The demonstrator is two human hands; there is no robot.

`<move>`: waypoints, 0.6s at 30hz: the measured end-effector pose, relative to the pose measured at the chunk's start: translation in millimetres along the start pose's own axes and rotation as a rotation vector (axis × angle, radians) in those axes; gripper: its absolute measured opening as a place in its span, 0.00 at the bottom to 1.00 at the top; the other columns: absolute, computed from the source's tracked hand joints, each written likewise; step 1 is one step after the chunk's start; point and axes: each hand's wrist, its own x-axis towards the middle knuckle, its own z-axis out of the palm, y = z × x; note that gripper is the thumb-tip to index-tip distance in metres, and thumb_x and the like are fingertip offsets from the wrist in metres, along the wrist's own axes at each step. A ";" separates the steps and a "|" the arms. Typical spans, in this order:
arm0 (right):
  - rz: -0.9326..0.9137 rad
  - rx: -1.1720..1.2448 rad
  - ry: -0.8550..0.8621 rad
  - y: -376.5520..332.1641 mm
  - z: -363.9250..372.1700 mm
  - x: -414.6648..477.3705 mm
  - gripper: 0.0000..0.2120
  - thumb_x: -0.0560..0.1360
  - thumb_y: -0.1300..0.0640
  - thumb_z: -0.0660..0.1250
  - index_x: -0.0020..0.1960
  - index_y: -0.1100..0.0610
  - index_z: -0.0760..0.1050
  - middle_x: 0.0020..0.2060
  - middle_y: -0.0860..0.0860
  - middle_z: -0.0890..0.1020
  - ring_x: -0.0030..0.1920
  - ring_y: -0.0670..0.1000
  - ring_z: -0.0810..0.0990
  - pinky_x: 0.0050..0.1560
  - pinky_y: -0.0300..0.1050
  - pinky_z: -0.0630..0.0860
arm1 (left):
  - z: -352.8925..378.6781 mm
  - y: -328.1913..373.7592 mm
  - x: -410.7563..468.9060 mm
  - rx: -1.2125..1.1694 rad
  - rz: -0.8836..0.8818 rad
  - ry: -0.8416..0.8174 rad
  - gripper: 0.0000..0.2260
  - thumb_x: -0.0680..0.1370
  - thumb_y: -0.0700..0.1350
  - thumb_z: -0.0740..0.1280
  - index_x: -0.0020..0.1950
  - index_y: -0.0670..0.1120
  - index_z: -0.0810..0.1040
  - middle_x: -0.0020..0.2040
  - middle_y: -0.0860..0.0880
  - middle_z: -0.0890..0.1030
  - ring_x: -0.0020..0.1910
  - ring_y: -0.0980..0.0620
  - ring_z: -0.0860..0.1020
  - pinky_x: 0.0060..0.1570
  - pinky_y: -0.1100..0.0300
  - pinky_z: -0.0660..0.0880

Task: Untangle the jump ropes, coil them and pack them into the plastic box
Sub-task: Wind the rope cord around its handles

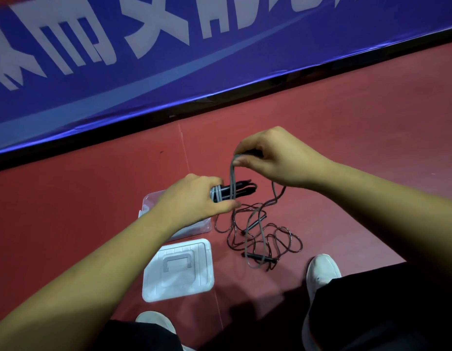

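Observation:
My left hand (194,198) grips the black handles (241,189) of a jump rope, with grey cord wound round them near my fingers. My right hand (273,158) is raised above and pinches a loop of the grey cord (232,181), which runs down past the handles to the floor. A tangle of dark jump rope (260,234) lies on the red floor below, with another black handle (257,257) at its near end. The clear plastic box (197,228) stands under my left wrist, mostly hidden. Its white lid (178,271) lies nearer me, handle up.
A blue banner (169,59) with white characters stands along the far side, with a black strip at its foot. My two white shoes (321,272) and dark trouser legs are at the bottom, close to the lid and the rope.

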 end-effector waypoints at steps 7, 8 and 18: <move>0.091 0.050 0.015 7.6 -0.2 2.9 0.10 0.75 0.48 0.71 0.46 0.55 0.84 0.35 0.52 0.84 0.37 0.53 0.80 0.38 0.49 0.74 | -2.7 -2.5 -4.9 -0.134 0.219 -0.038 0.12 0.74 0.61 0.66 0.47 0.54 0.78 0.31 0.49 0.76 0.30 0.52 0.73 0.31 0.53 0.70; 0.106 0.064 0.011 8.9 0.7 3.5 0.10 0.75 0.48 0.72 0.46 0.54 0.84 0.35 0.52 0.84 0.37 0.54 0.80 0.37 0.49 0.75 | -1.3 -2.8 -5.5 -0.211 0.246 -0.059 0.10 0.75 0.59 0.67 0.46 0.54 0.78 0.30 0.48 0.76 0.28 0.53 0.72 0.31 0.54 0.69; 0.298 0.270 -0.248 30.7 5.2 1.7 0.08 0.81 0.56 0.64 0.50 0.56 0.82 0.27 0.48 0.74 0.26 0.45 0.72 0.31 0.39 0.71 | -6.3 -5.8 -6.0 -1.478 0.151 -0.140 0.12 0.74 0.49 0.66 0.54 0.46 0.71 0.33 0.38 0.75 0.22 0.47 0.72 0.24 0.61 0.68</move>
